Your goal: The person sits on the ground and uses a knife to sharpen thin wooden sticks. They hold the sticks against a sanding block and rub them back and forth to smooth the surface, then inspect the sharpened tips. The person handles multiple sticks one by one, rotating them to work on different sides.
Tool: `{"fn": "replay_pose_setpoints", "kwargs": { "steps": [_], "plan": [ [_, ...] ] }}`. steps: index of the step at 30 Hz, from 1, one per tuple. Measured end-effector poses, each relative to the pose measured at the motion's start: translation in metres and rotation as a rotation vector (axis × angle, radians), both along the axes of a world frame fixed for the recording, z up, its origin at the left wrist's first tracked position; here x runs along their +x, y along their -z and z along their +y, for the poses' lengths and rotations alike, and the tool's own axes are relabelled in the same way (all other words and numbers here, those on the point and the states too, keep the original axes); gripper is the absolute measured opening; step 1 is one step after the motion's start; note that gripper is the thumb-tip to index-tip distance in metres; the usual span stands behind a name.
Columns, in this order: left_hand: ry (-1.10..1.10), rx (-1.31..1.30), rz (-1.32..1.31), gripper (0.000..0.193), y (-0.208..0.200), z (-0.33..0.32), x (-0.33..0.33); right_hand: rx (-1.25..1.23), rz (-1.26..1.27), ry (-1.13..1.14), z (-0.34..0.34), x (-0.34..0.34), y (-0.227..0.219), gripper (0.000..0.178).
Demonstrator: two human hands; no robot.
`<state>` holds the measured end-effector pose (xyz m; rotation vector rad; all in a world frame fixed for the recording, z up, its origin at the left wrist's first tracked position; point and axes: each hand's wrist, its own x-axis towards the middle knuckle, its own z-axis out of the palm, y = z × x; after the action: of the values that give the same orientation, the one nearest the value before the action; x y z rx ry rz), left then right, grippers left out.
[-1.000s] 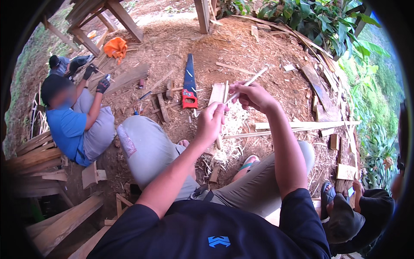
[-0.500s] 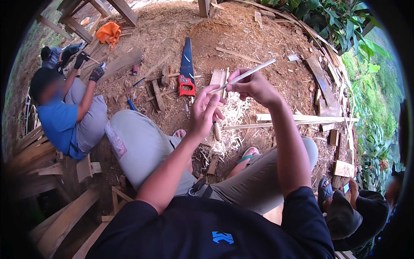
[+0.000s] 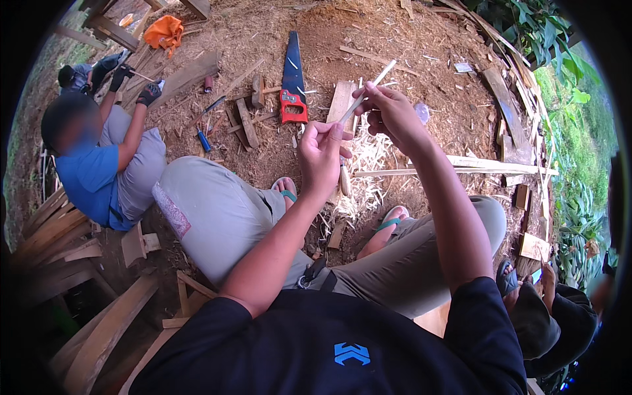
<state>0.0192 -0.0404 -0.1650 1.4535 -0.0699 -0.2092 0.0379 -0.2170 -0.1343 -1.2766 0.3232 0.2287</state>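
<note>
A thin pale wooden stick (image 3: 378, 76) slants up and to the right between my hands, above the ground. The fingertips of my left hand (image 3: 321, 155) pinch its lower end. Higher along it, my right hand (image 3: 393, 113) grips the stick between thumb and fingers, and its far tip sticks out beyond them. Below my hands a wooden handle (image 3: 345, 180) lies among pale shavings (image 3: 365, 197); the rest of that tool is hidden. A handsaw (image 3: 293, 82) with a dark blade and red handle lies just beyond my left hand.
Long pale wood strips (image 3: 461, 170) lie to the right by my knee. At left, a person in a blue shirt (image 3: 99, 184) sits working with gloved hands. Wood offcuts (image 3: 247, 123) and a blue-handled tool (image 3: 203, 140) lie between us. Another person's legs (image 3: 536, 322) are at lower right.
The view has shifted slightly. The stick now points more steeply upward, and my hands are a little closer together, both still holding it.
</note>
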Motion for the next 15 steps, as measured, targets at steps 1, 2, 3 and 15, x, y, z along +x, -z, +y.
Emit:
{"fn": "replay_pose_setpoints", "kwargs": {
  "steps": [1,2,3,15],
  "plan": [
    [-0.011,0.010,0.019,0.020,0.002,0.000,-0.001,0.024,0.001,0.014,0.000,0.000,0.003,0.040],
    [-0.010,0.009,0.037,0.020,0.003,0.000,-0.001,0.062,0.005,0.011,0.000,-0.002,0.006,0.035],
    [-0.009,0.009,0.055,0.019,0.003,0.000,-0.001,-0.017,0.002,-0.014,0.001,-0.001,0.008,0.034],
    [0.030,0.002,0.021,0.024,0.003,-0.001,-0.002,-0.262,-0.004,-0.193,0.001,-0.002,-0.004,0.023]
  ]
}}
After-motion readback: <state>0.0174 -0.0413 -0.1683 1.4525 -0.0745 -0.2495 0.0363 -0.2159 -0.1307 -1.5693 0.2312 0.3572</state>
